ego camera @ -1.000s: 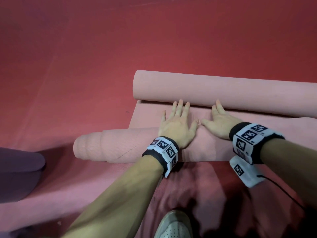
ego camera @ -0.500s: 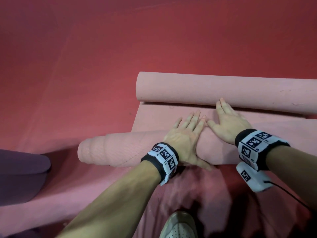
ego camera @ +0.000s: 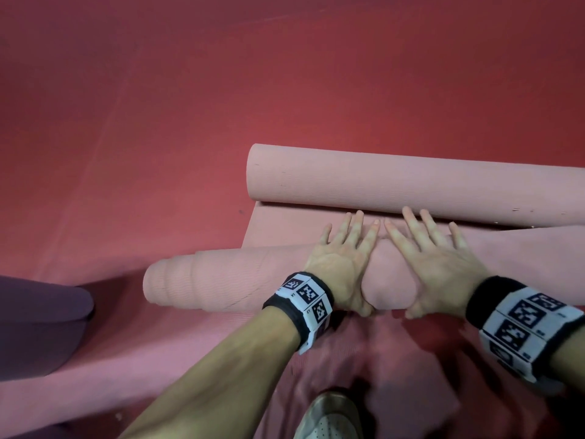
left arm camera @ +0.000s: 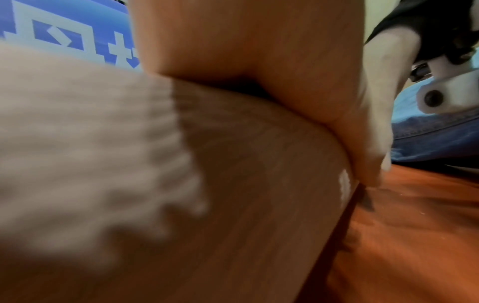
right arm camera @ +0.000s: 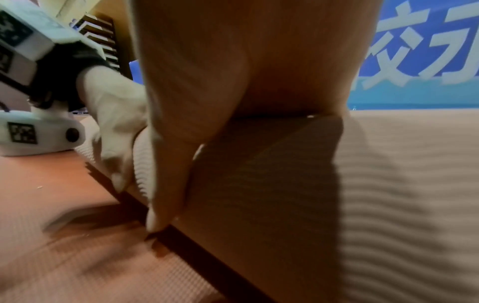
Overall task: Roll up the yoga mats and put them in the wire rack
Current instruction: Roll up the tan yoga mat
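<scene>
1. You are pressing both hands on top of the near roll (ego camera: 228, 280), the pink yoga mat you are rolling up. It is lying across the floor (ego camera: 158, 106) in front of you, with a short flat stretch (ego camera: 285, 226) of the same mat not yet wound up ahead of it.

2. Your left hand (ego camera: 340, 264) is lying flat, fingers straight and spread, so its grip is open and clasping nothing. The palm is bearing down, probably to keep the layers tight as they wind.

3. Your right hand (ego camera: 443, 267) is doing the same just beside it, flat and open, fingers reaching toward the far roll (ego camera: 411, 185). Both thumbs are hooking low on the near side of the roll; the wrist views show them down at the seam where roll meets floor, likely to push the roll away from you.

4. You are keeping the hands close together near the middle, which seems meant to drive the roll evenly. Even so, its left end is stepping out in rings, so the winding is drifting sideways.

5. The far roll is lying crosswise at the end of the flat stretch, touching it or nearly so; whether it is a separate mat I cannot tell.

6. A dark purple mat (ego camera: 38, 324) is lying at the left edge, and your shoe (ego camera: 329, 419) is showing below.

7. The wire rack is not in view, so the stowing step appears to be ahead of you.
</scene>
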Demonstrator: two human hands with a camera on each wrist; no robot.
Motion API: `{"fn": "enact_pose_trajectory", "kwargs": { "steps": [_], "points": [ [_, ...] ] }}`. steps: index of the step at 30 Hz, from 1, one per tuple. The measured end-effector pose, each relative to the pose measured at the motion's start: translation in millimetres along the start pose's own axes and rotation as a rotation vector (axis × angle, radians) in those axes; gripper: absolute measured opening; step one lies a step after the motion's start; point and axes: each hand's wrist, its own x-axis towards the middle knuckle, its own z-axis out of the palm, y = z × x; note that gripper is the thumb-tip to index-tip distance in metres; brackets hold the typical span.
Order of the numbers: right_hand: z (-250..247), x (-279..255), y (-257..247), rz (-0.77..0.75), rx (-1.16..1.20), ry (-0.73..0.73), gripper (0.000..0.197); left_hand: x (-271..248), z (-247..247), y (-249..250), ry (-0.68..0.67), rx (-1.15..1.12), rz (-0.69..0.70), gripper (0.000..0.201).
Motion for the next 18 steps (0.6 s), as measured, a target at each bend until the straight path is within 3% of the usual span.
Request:
{"fn": "enact_pose_trajectory", "kwargs": {
  "steps": [5, 10, 14, 18],
  "points": [
    [7, -12, -12, 0.063, -0.018, 0.080, 0.140, -9, 11, 7, 0.046, 0.018, -0.017, 0.151],
    [30, -22, -19, 0.089, -0.005, 0.189, 0.142, -26, 22, 20, 0.105, 0.024, -0.018, 0.141],
    [44, -34, -25, 0.043, 0.038, 0.196, 0.130, -42, 29, 23, 0.114, 0.003, 0.012, 0.136],
    [57, -49, -38, 0.036, 0.079, 0.173, 0.134, -69, 48, 29, 0.158, -0.072, 0.026, 0.137]
  ]
}}
